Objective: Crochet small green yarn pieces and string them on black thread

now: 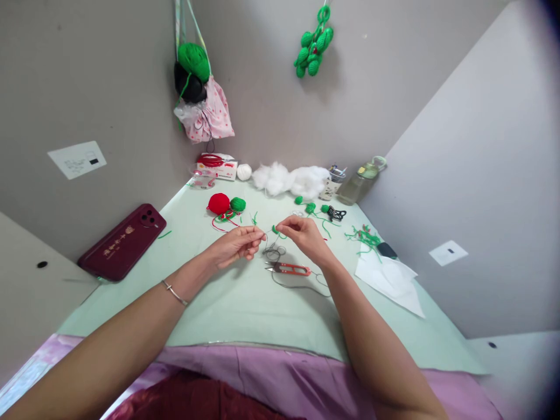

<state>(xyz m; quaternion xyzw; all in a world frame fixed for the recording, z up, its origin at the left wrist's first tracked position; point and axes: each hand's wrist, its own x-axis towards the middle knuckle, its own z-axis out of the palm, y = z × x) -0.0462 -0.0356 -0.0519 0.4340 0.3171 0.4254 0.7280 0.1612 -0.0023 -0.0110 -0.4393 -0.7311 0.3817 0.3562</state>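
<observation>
My left hand [238, 244] is closed in a pinch on a thin dark thread [274, 252], which drops in loops onto the table. Close by on the right, my right hand [304, 234] pinches at a small green yarn piece [275, 229], mostly hidden by the fingertips. The two pinches are a short gap apart, with fine thread between them. Below them on the table lie orange-handled thread snips [294, 269], blades pointing left. More dark thread trails from the loops around the snips.
Behind my hands sit a red yarn ball [219, 203], a green yarn ball [238, 204], white stuffing [291, 180] and black-handled scissors [336, 213]. A phone [125, 242] leans at left. White paper [389, 277], green scraps [365, 235] and a bottle [359, 182] are right.
</observation>
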